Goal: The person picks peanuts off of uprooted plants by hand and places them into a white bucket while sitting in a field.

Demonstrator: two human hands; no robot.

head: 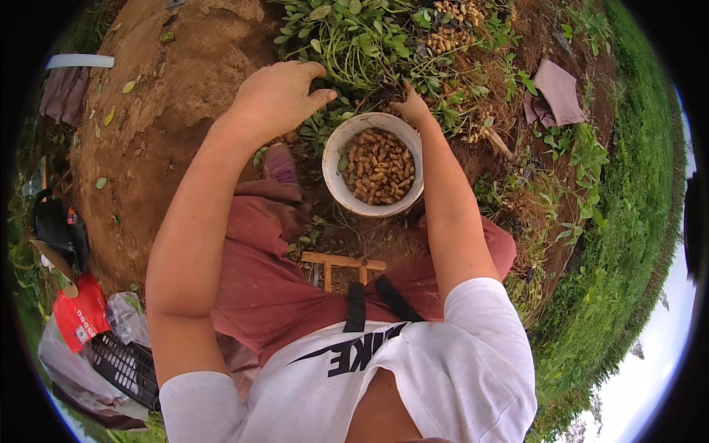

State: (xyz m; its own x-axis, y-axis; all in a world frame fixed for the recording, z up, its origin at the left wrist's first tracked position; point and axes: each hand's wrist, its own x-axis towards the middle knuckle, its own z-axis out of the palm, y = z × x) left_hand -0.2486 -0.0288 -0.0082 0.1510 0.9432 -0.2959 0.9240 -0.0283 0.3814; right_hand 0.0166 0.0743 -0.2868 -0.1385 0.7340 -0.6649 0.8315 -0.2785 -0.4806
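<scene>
A round white bucket (pixel 329 160), its wall smeared with soil, stands between my knees and is partly filled with unshelled peanuts (pixel 379 169). My left hand (pixel 279 97) hovers up and to the left of it, thumb and forefinger apart with nothing visible between them. Just beyond the bucket's far rim, my right hand (pixel 412 105) reaches into the stems and dark roots of uprooted peanut plants (pixel 354 44); its fingers are partly hidden, so I cannot tell whether they grip a stem. Clusters of peanuts (pixel 450 40) hang on roots farther back.
A small wooden frame (pixel 343 258) lies between my thighs. Bare soil (pixel 149 99) stretches to the left, with a black plastic crate (pixel 124 371), a red bag (pixel 81 313) and clear plastic at lower left. A pinkish cloth-like sheet (pixel 556 94) lies at upper right, near green crops.
</scene>
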